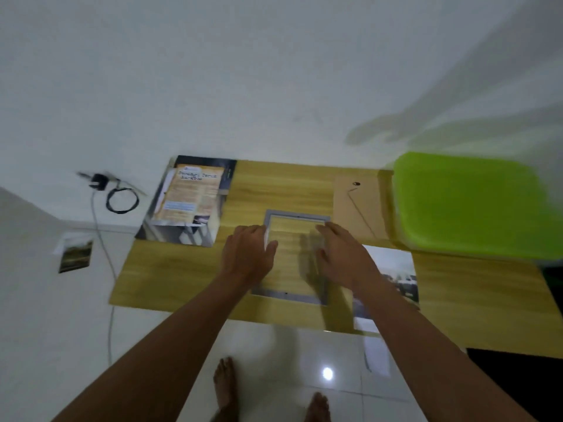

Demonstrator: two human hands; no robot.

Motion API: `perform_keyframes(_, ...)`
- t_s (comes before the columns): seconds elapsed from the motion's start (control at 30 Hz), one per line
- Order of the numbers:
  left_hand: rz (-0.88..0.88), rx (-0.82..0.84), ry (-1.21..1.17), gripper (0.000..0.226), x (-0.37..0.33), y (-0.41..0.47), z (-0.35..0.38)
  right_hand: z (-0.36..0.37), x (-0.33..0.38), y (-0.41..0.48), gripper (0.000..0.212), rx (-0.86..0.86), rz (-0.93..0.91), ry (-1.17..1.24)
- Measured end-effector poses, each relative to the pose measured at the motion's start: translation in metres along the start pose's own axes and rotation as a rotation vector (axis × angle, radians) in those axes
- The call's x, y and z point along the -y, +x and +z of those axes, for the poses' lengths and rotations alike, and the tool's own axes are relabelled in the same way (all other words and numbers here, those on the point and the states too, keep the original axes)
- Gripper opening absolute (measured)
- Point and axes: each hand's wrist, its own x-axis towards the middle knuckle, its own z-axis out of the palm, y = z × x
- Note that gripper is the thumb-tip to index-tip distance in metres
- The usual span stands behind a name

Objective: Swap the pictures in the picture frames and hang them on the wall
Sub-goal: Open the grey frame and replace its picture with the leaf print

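One grey rectangular picture frame [297, 215] is laid flat on the wood-grain table [170, 275]. Its left rail is pinched by the left hand [248, 257]. The right hand [344, 257] is rested, fingers straight, on the right rail. Beside it are placed one brown backing board [356, 205], one photo print [396, 269] and one poster [189, 199], whose lettering is blurred beyond reading.

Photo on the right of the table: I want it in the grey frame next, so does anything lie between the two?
Yes: the right hand and its forearm lie over the left part of the photo, beside the right rail of the grey frame. Nothing else on the table stands between them.
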Motion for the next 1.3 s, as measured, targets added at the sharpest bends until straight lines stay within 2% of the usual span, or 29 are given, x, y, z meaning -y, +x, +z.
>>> perform_keyframes(0.1,-0.086,-0.038,-0.018,0.044,0.06,0.011,-0.022,0.017,0.053,0.041,0.052,0.022,-0.053,0.015)
perform_keyframes(0.27,-0.222,-0.053,-0.091,0.044,0.156,0.038,-0.041,0.066,0.135,0.112,0.056,0.073,-0.042,0.066)
perform_keyframes(0.4,-0.236,-0.034,-0.131,0.049,0.217,0.068,-0.04,0.112,0.184,0.169,0.049,0.051,-0.019,0.117)
perform_keyframes(0.53,-0.251,-0.016,-0.153,0.05,0.258,0.095,-0.03,0.143,0.209,0.212,0.054,0.007,0.082,0.111)
perform_keyframes(0.73,-0.263,-0.028,-0.139,0.048,0.281,0.103,-0.016,0.171,0.22,0.226,0.052,0.002,0.152,-0.067)
perform_keyframes(1.07,-0.267,-0.062,-0.151,0.054,0.282,0.106,-0.014,0.169,0.236,0.221,0.053,-0.062,0.199,-0.055)
perform_keyframes(1.3,-0.316,-0.148,-0.307,0.068,0.281,0.111,-0.017,0.169,0.244,0.217,0.044,-0.119,0.179,-0.006)
